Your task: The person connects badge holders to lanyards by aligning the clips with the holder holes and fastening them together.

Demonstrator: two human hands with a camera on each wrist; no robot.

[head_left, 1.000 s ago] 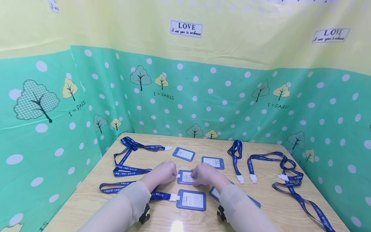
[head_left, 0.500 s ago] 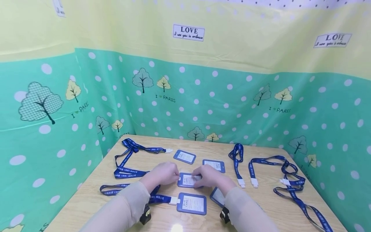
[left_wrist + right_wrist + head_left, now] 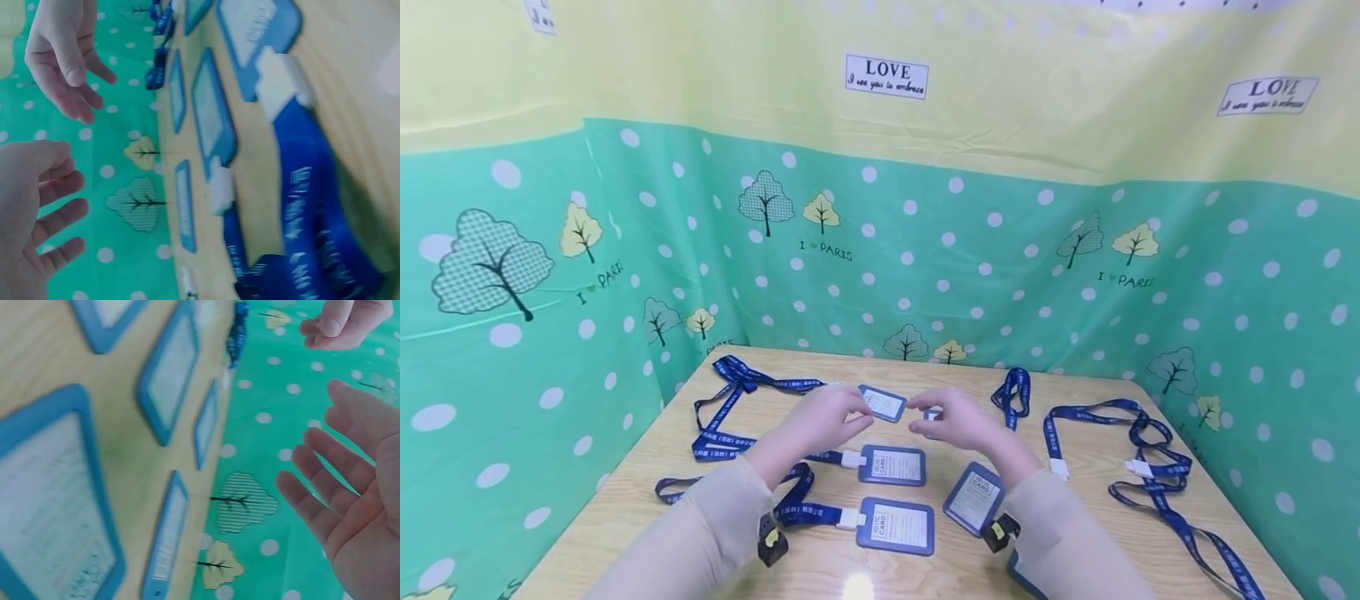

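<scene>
My left hand [image 3: 827,417] is raised over the table with fingers loosely spread and nothing in them. Facing it, my right hand [image 3: 958,421] also hangs in the air, fingers parted and holding nothing, as the right wrist view confirms. Below them lies a blue ID card holder [image 3: 891,465], joined at its left end to a white clip [image 3: 852,459] on a blue lanyard [image 3: 826,456]. Nearer me is a second card holder [image 3: 897,527], joined likewise to a white clip [image 3: 850,518]. A far card holder [image 3: 883,404] lies between the hands, and another [image 3: 932,414] is mostly hidden by the right hand.
A tilted card holder [image 3: 975,500] lies by my right wrist, and another [image 3: 1024,575] is partly under the forearm. Blue lanyards lie at the back left [image 3: 775,383], back right [image 3: 1013,396] and far right [image 3: 1157,492] of the wooden table [image 3: 647,492]. A patterned curtain surrounds it.
Both hands have let go at the middle card holder and its clip and risen away from the table. That holder, joined to its lanyard, is now uncovered.
</scene>
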